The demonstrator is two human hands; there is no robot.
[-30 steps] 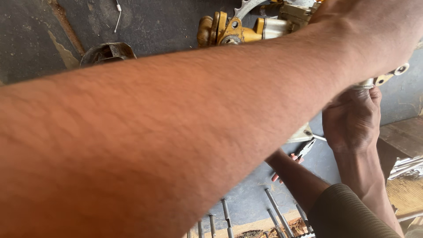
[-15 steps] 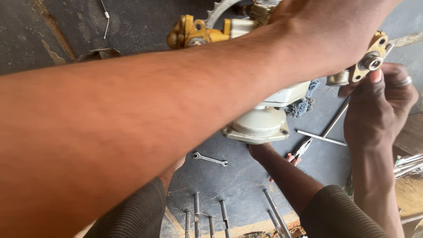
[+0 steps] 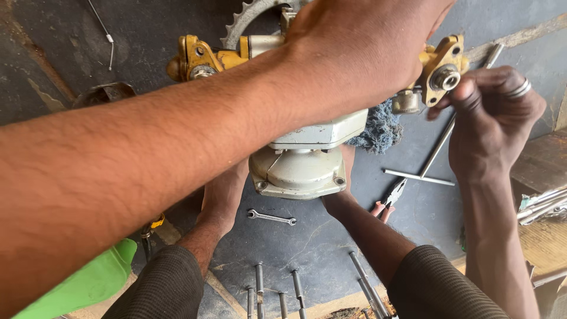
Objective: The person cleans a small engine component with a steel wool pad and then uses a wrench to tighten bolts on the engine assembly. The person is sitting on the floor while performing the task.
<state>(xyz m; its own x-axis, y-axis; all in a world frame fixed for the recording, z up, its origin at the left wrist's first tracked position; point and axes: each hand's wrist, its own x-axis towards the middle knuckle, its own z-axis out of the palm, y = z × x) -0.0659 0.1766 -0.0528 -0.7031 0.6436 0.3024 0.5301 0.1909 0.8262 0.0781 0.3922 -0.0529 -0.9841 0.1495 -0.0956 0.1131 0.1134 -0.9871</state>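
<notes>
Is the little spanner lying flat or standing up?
Flat: the spanner lies full length on the dark floor, below the grey casing.

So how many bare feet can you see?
2. One foot is left of the grey engine housing, the other foot right of it, both partly hidden.

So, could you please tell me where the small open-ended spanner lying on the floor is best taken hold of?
Grip the spanner by its thin straight shank, midway between the two heads, pinching from above across its width. It lies flat on the dark floor, apart from the grey housing behind it and the bolts in front, so probably nothing blocks a reach from above.
</notes>
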